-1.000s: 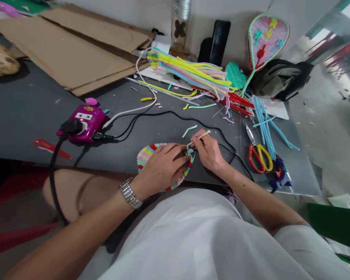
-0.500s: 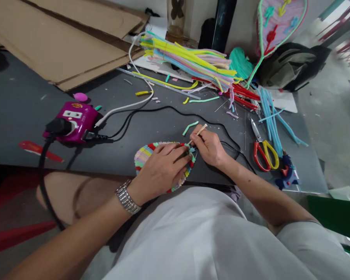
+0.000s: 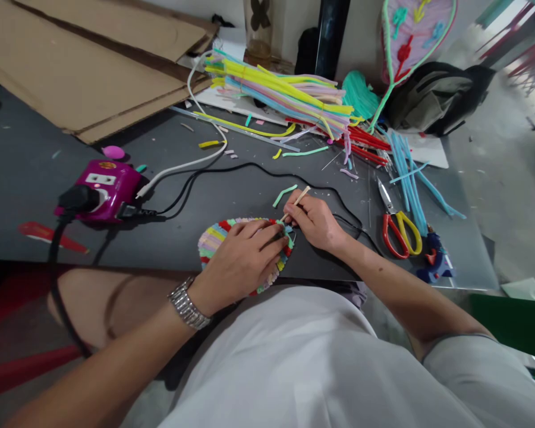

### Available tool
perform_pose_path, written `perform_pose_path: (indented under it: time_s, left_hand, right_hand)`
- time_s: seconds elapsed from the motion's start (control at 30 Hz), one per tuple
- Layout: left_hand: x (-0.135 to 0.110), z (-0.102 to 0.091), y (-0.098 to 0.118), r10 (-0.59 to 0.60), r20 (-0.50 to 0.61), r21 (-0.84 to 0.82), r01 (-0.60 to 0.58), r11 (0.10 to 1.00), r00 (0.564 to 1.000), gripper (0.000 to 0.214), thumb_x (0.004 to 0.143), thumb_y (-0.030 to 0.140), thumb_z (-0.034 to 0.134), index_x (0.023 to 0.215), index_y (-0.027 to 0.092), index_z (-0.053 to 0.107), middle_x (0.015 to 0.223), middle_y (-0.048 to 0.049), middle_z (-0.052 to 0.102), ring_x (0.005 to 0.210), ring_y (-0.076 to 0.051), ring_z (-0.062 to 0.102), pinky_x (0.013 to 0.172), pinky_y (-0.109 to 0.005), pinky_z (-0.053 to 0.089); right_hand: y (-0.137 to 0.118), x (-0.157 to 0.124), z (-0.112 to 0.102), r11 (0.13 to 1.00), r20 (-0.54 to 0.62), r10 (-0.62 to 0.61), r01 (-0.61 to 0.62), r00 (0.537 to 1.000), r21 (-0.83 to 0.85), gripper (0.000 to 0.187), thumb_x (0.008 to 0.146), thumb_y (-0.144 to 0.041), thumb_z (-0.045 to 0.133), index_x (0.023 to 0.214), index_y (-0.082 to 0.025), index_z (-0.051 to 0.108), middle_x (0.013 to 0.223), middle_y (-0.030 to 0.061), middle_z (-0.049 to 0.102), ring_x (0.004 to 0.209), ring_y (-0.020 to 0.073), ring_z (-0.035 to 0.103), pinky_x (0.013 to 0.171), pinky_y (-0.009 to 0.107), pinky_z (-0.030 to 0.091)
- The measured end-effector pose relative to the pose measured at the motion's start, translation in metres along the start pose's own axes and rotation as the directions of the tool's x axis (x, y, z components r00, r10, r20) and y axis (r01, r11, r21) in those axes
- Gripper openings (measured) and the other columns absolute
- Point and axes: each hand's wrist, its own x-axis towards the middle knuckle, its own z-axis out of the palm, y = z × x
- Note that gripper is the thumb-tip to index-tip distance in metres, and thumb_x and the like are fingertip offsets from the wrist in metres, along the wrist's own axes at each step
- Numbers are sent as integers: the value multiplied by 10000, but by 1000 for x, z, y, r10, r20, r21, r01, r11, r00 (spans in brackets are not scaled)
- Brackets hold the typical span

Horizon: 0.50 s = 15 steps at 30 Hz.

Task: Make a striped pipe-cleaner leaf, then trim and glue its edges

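Note:
A rounded piece striped in many colours of pipe cleaner [image 3: 210, 241] lies at the table's front edge. My left hand [image 3: 245, 255] covers most of it, fingers bent over its top and fingertips near its right side; the thumb is hidden. Between the thumb and fingers of my right hand [image 3: 317, 221] is a thin wooden stick [image 3: 304, 192]. Its lower tip meets the right upper edge of the striped piece, beside a mint-green bit near my left fingertips. What exactly the tip touches is too small to tell. A short mint pipe cleaner [image 3: 284, 195] rests just behind.
Scissors [image 3: 399, 229] and a blue glue gun [image 3: 437, 261] lie to the right, by light-blue pipe cleaners [image 3: 410, 184]. Farther back is a bundle of pipe cleaners [image 3: 285, 92]. A purple power socket [image 3: 109, 187] with cables, a red cutter [image 3: 53, 238] and cardboard [image 3: 93, 71] are left.
The whole view has shifted slightly, so things appear a little farther left. Both hands keep nearly the same pose on the striped piece and the stick.

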Motion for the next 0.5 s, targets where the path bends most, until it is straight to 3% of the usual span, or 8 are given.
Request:
perform_pose_path:
  time_s: [0.17,0.33,0.5]
  left_hand:
    - [1,-2,2,-3,40,29,1,1000,999,292,1014,223,522,1275,175,645,1344,-107,655,1261,-317,542,1019,-519,485]
    - [1,-1,1,-4,65,48,0,999,998,306,1000,219,542,1289,173,630,1353,-118,646,1269,-332,531,1010,-531,478]
    - [2,-1,1,12,57,76,-16,997,998,306,964,223,573,1257,171,642,1291,-132,665,1196,-338,554,963,-522,489]
  right_hand:
    - [-2,-2,0,998,-19,-19,18,1000,-57,226,1010,-350,446,858,-212,542,742,11,639,675,136,623,687,256,483]
    - [-5,-1,-3,970,43,-100,107,994,-217,242,1025,-326,424,844,-216,542,820,32,656,707,141,616,720,273,444]
    - [-13,4,1,805,203,-267,333,942,-490,285,1038,-288,404,826,-201,573,780,47,666,722,168,570,743,315,360]
